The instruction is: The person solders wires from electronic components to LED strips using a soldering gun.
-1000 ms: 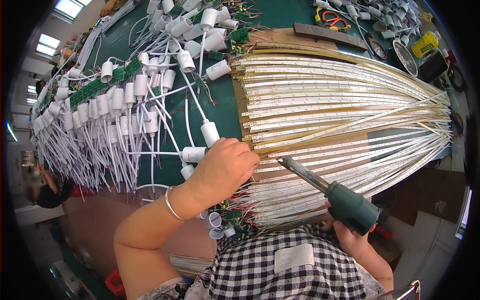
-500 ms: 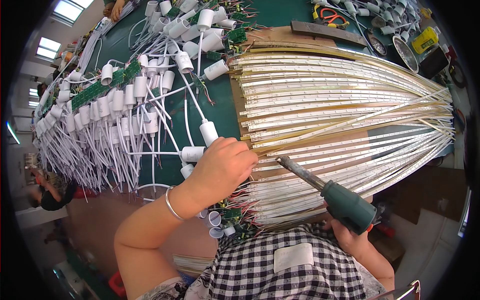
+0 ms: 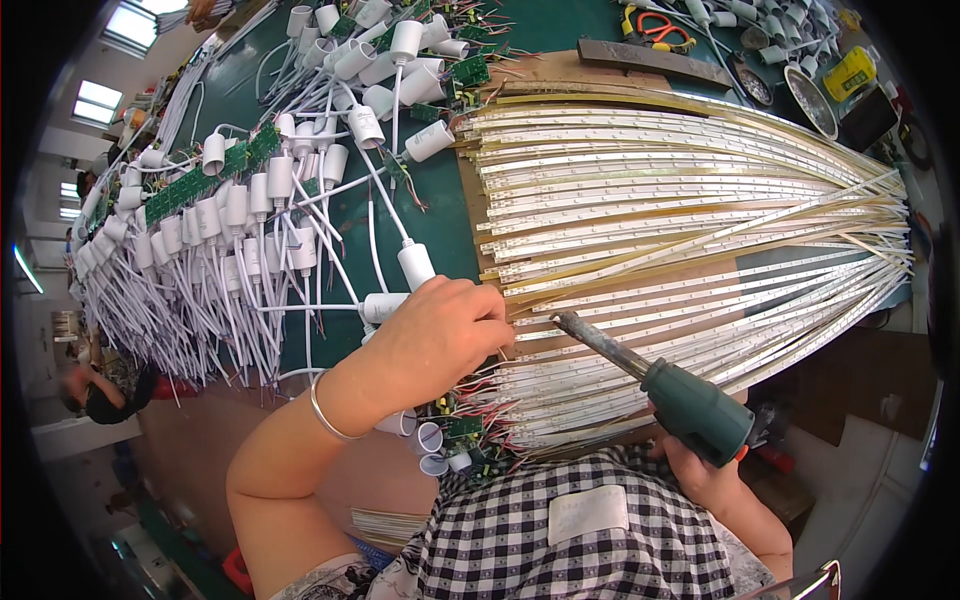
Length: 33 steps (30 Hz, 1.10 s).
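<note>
My right hand [image 3: 703, 474] is closed around the green handle of a soldering iron [image 3: 700, 412]. The iron's dark metal tip points up and left, above the left ends of the LED strips [image 3: 620, 345]. Close to those ends, my left hand [image 3: 452, 328] has its thumb and fingers pinched together; what lies between them is too small to make out. Beside its knuckles is a white cylindrical housing [image 3: 415, 266] with a white cable, and another housing [image 3: 383, 306] sits partly behind the hand. Below the wrist are green circuit boards [image 3: 464, 428] with red and white wires.
Many white housings with cables [image 3: 235, 205] cover the left of the green table [image 3: 345, 235]. A dark metal bar [image 3: 655, 62] lies beyond the strips, near orange-handled pliers [image 3: 660, 30]. A round metal dish [image 3: 810, 103] and a yellow bottle [image 3: 850, 74] stand far right.
My left hand has shifted slightly toward me, its fingertips now lower beside the strip ends. The soldering iron and my right hand have hardly moved. Far left, another person's hand has shifted.
</note>
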Available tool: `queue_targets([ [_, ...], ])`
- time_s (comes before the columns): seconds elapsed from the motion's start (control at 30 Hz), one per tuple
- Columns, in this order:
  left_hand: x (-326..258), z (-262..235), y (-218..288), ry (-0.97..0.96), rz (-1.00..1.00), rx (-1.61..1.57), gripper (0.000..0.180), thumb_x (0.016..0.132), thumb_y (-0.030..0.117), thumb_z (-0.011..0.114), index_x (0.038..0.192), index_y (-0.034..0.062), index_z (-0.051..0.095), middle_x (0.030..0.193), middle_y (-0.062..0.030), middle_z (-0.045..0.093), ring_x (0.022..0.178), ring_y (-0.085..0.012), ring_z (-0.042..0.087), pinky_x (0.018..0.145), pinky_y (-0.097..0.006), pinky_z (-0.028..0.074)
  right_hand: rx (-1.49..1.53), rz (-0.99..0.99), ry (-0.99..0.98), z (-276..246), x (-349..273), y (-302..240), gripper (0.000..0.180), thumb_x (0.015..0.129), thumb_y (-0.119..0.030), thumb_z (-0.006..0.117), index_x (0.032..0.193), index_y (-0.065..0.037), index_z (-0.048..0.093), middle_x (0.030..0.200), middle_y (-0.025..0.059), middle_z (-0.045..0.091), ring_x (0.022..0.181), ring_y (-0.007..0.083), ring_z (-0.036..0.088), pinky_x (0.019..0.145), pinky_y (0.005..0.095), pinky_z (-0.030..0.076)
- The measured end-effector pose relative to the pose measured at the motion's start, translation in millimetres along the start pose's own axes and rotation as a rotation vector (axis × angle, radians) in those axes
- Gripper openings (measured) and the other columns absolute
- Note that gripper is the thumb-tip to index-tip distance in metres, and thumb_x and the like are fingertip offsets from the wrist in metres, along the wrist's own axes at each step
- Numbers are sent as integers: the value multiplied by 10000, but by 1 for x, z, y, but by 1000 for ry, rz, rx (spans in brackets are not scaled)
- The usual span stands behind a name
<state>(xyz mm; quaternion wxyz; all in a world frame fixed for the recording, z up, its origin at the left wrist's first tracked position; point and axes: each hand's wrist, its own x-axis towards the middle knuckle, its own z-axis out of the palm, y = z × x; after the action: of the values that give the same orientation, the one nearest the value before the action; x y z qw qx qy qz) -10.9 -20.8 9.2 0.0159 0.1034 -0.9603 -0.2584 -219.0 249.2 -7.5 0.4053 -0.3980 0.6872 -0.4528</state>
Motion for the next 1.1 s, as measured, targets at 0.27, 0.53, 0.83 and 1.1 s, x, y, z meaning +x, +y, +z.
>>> queue_targets([
  [0.27, 1, 4, -2, -24, 102, 130, 114, 772, 66, 670, 866, 98, 614, 879, -23, 568, 825, -231, 560, 745, -362, 425, 21, 13, 6, 1, 1, -1, 317, 758, -21, 637, 1067, 43, 616, 815, 103, 649, 623, 180, 652, 619, 303, 513],
  [0.53, 3, 16, -2, 112, -73, 36, 105, 779, 87, 675, 844, 75, 593, 821, -54, 563, 768, -261, 555, 697, -372, 419, -35, 49, -15, -2, -1, -2, 306, 754, -30, 656, 1053, 29, 628, 808, 100, 664, 685, 202, 649, 673, 327, 510],
  [0.83, 6, 17, 5, 168, -13, 217, 153, 704, 93, 705, 810, 99, 594, 759, -34, 535, 680, -228, 546, 651, -348, 410, -38, 85, -11, -2, -3, -1, 329, 736, -33, 669, 1059, 17, 635, 876, 114, 670, 738, 233, 648, 726, 346, 507],
  [1.1, 9, 10, 3, 103, -56, 85, 159, 717, 90, 696, 841, 90, 597, 774, -47, 553, 732, -234, 554, 678, -342, 418, -75, 89, -7, -3, -6, 2, 350, 718, -41, 684, 1063, 6, 645, 922, 119, 680, 887, 286, 629, 828, 378, 483],
])
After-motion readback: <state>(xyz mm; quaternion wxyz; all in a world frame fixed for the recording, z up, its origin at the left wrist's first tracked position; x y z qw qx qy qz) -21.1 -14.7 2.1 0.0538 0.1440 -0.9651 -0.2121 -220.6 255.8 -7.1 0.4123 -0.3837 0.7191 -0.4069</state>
